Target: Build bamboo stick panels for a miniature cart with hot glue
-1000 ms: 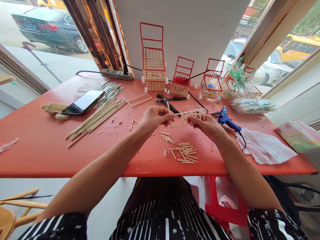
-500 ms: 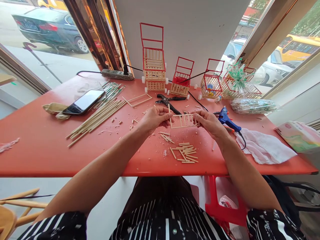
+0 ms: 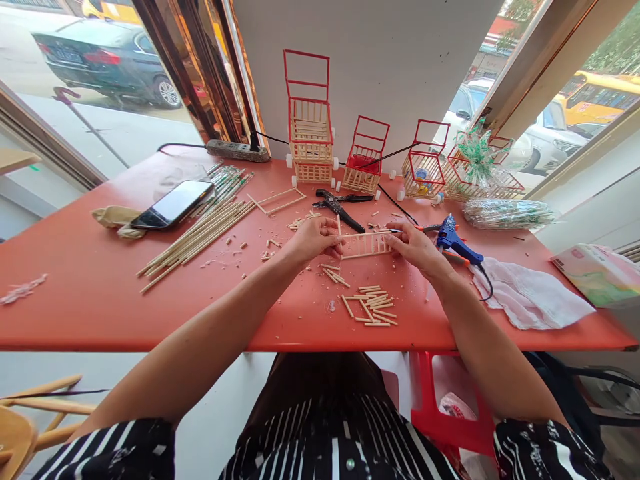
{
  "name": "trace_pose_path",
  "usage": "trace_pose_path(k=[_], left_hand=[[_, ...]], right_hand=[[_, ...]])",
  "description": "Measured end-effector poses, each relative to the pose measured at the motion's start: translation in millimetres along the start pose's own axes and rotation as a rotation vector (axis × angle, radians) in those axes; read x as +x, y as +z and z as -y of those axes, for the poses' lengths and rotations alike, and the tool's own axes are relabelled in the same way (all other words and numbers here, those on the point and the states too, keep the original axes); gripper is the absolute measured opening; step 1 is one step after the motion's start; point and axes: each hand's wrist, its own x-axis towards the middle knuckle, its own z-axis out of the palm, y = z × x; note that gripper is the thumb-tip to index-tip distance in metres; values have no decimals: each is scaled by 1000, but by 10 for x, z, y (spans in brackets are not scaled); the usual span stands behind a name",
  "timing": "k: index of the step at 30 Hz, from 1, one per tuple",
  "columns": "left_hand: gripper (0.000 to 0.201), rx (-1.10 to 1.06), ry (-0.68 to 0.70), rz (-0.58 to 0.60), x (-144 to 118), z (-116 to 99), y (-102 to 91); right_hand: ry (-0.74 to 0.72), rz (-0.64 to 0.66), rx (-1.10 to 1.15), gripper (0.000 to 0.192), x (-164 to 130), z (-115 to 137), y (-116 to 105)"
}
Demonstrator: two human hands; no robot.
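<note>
Stick panel (image 3: 366, 245) — long axis left-right | left hand (image 3: 311, 241) pinches one end | right hand (image 3: 416, 247) pinches other — equally near

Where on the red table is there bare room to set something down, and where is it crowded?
Free: the near-left stretch of the red table, between the long sticks and the front edge; also the strip in front of the white cloth. Crowded: around the left hand and right hand holding the stick frame, the cut sticks, and the back row of carts.
</note>
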Motion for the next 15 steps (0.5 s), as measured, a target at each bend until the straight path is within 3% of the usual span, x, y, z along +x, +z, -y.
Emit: trace_pose_path(k=[9,13,15], left_hand=[[33,162,-16,8,75,51,-101],[27,462,195,-96,55,32,-200],[14,678,318,-55,4,-27,-253]], right_hand=[[-133,-57,-305,33,25,-31,36],[-113,-52,-370,34,-28,59,48],[-108,-52,-384,33,-42,83,52]])
